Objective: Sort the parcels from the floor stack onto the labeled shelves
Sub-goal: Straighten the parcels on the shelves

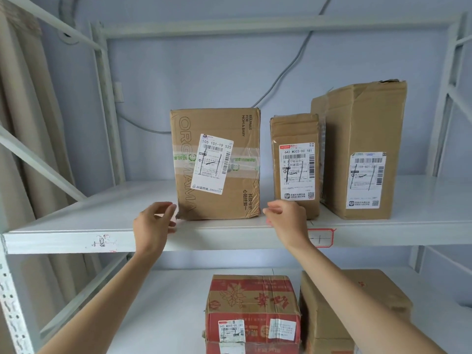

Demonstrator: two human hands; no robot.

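The big brown box point(217, 164) stands up on the top shelf point(76, 226), in the middle of the frame, w/ its white label facing out. It looks put down already. The left hand point(153, 223) is just beside the box's bottom left corner, fingers loosely bent, holding nothing; I can't tell if the fingertips touch the cardboard. The right hand point(286, 215) is by the bottom right corner, also loose & holding nothing, and it sits partly in front of the small brown box point(295, 162).

To the right of that small one stands a tall brown box point(362, 149). So 3 parcels are on the top shelf. A red-edged tag point(323, 237) is stuck on the shelf's front edge at right, and a scribbled sticker point(103, 242) at left.

Lower down, bottom middle of the frame, a red box point(252, 310) & another brown box point(332, 315) sit on the lower shelf point(153, 315).

So 5 parcels look sorted. The floor stack isn't in view, so I can't tell how many are left. My guess: go back for the next one
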